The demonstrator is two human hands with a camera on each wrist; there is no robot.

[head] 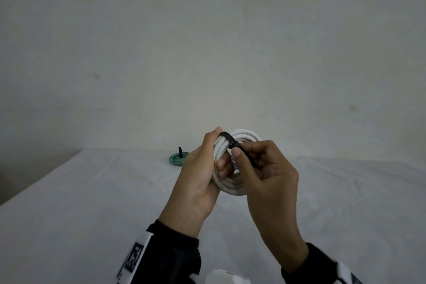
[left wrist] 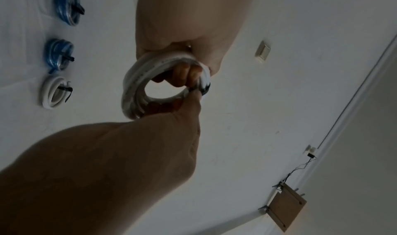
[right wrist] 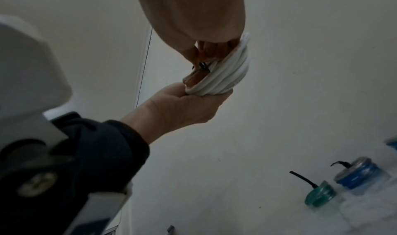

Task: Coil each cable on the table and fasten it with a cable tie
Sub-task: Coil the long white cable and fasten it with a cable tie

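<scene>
The left hand [head: 198,173] grips the white cable coil [head: 232,182], held upright above the desk [head: 92,191], fingers curled through its centre. The right hand [head: 265,168] pinches the tail of the black cable tie [head: 227,137], which is looped over the top of the coil and threaded through its head.

Risk, as judged: the loop does not look fully tight. If the left grip slackens, the turns could spring apart. A slanted pull on the tail could slide the tie along the turns.

The head view shows only a green coil [head: 178,158], already tied, on the desk beyond the hands. The left wrist view adds two tied blue coils [left wrist: 65,4] and a tied white coil [left wrist: 54,92]. The right wrist view shows the tie head [right wrist: 204,66] at the fingertips.
</scene>
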